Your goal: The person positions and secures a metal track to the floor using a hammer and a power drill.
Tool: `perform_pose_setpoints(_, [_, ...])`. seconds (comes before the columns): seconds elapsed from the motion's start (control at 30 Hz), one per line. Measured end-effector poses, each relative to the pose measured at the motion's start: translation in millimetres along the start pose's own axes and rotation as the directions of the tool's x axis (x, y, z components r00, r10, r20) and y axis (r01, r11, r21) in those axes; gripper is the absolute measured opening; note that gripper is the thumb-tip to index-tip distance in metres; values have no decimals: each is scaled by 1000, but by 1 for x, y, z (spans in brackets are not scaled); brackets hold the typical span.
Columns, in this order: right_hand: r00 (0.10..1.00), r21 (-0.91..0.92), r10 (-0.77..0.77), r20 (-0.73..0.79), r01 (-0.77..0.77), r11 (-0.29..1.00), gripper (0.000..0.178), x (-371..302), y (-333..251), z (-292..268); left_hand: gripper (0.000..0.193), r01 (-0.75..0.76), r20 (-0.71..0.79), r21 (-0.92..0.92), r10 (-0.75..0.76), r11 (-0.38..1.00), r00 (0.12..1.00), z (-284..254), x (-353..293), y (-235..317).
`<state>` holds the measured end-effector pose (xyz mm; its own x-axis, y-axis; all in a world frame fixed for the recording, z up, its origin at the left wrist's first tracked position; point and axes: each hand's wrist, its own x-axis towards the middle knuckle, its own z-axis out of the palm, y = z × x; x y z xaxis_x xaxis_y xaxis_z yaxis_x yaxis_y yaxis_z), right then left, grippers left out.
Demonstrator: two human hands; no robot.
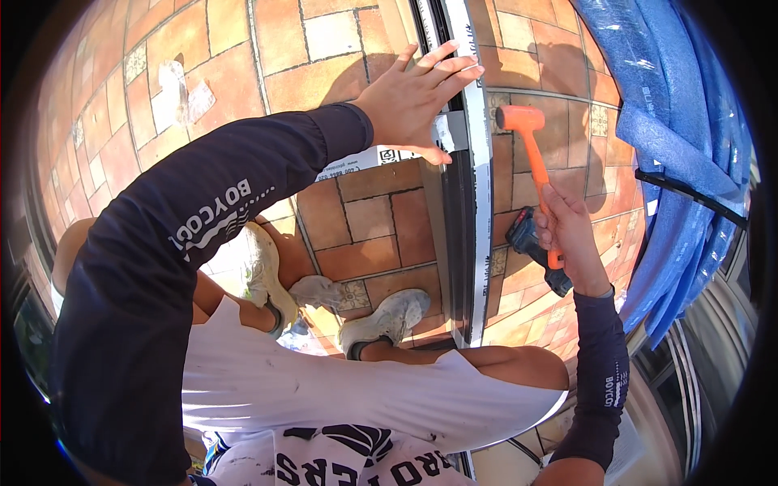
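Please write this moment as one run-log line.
left grip: open, spread across black-and-white frame bar; right grip: closed around orange cylindrical-headed mallet; nearby: dark cordless power tool, blue wrapped bundle

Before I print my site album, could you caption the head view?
Left hand spread over a long frame, right hand gripping an orange mallet above a tiled floor.

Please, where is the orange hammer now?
In the head view, the orange hammer is right of centre, in the right hand, between the long black frame bar and the blue wrapped bundle.
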<state>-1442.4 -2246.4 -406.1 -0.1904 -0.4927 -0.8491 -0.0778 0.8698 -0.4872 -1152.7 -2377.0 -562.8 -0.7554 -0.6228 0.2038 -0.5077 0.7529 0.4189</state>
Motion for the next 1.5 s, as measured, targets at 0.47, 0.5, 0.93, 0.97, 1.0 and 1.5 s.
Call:
perform_pose_setpoints(0.47, [996,39,43,83,-46,998,24,1,-33,-2,137,27,-1,16,-27,999,1000,-3,-6,1])
perform_pose_setpoints(0.5, [999,115,26,43,-31,993,24,4,-32,-11,137,28,-4,18,-28,999,1000,-4,-4,1])
perform_pose_setpoints(0.93, [984,35,75,160,-82,996,40,11,-3,9,113,-83,70,73,78,994,994,-4,1,0])
perform_pose_setpoints(0.97, [982,39,83,171,-91,995,40,15,0,8,113,-86,80,70,80,994,994,-4,-1,0])
perform_pose_setpoints(1.0, [987,21,60,152,-64,998,38,22,2,4,112,-88,93,87,80,992,992,-7,1,-1])
perform_pose_setpoints(1.5, [993,-11,-49,106,50,999,30,62,47,6,58,16,131,-293,23,956,991,-31,15,13])
